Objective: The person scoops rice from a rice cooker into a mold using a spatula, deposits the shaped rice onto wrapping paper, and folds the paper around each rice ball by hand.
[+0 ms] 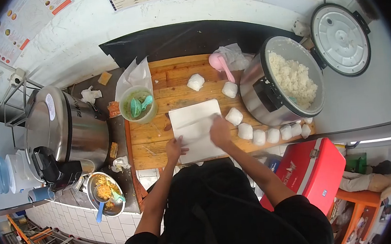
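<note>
A stack of white paper sheets lies on the wooden table in front of me, with a crease or fold line across it. My left hand rests at the lower left edge of the paper, thumb and fingers apart. On the right part of the paper is my right hand, its fingers smeared by motion and partly hidden. Close by on the right sits a white wrapped bundle, one of several in a curved row. Another white bundle lies beyond the paper.
An open cooker of white rice stands at the right, a closed steel cooker at the left. Nearby are a tub with green spoons, a pink ladle, a bowl of yellow food and a red cooler box.
</note>
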A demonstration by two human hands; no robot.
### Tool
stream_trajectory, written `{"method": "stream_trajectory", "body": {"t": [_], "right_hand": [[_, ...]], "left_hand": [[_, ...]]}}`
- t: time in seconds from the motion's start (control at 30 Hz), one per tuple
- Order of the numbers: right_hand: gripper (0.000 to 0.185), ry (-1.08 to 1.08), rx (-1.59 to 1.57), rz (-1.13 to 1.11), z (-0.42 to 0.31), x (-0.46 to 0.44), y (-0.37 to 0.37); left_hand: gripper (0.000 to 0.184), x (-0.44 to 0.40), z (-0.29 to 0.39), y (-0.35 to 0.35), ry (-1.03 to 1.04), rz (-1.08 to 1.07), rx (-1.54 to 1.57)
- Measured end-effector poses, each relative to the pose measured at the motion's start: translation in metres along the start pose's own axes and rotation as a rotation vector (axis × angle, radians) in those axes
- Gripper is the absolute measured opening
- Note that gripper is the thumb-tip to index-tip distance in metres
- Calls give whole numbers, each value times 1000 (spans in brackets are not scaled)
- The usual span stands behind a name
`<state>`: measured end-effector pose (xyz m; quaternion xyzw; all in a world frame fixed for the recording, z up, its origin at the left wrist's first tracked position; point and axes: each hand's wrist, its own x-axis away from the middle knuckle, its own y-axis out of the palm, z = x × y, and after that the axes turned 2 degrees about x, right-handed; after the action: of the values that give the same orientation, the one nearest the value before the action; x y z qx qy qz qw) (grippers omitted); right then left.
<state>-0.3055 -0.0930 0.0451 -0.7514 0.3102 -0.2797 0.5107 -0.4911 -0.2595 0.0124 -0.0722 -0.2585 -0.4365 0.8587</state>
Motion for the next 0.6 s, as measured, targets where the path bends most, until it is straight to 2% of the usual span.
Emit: {"method": "stream_trajectory", "body": {"t": [0.03,0.1,0.17,0.2,0.27,0.3,0.37,0.4,0.47,0.53,0.6], "right_hand": [[58,-256,-70,76,-5,17,22],[71,-516,-67,43,-22,30,35],[74,-443,9,110,-33,30,40],[74,-443,8,113,-36,26,43],[77,-340,-79,90,-42,26,51],[77,-337,-79,93,-45,27,50],[77,-338,44,128,-50,30,44],[77,-339,48,132,-50,29,44],[79,-270,-88,87,-53,31,45],[79,-265,-160,66,-55,34,44],[80,-260,-228,47,-53,40,42]], "left_hand": [[39,6,0,0,0,2,2],[33,17,4,0,-66,67,-37],[30,8,-19,-6,-63,70,-52],[31,-1,-42,-11,121,42,-124],[31,-4,-49,-21,300,12,-199],[33,-7,-38,-27,544,67,-502],[35,-19,-12,-25,793,123,-801],[35,-30,6,-21,676,52,-541],[39,-58,32,-10,594,24,-398],[43,-81,61,-1,636,67,-510],[49,-85,101,1,693,-139,-471]]}}
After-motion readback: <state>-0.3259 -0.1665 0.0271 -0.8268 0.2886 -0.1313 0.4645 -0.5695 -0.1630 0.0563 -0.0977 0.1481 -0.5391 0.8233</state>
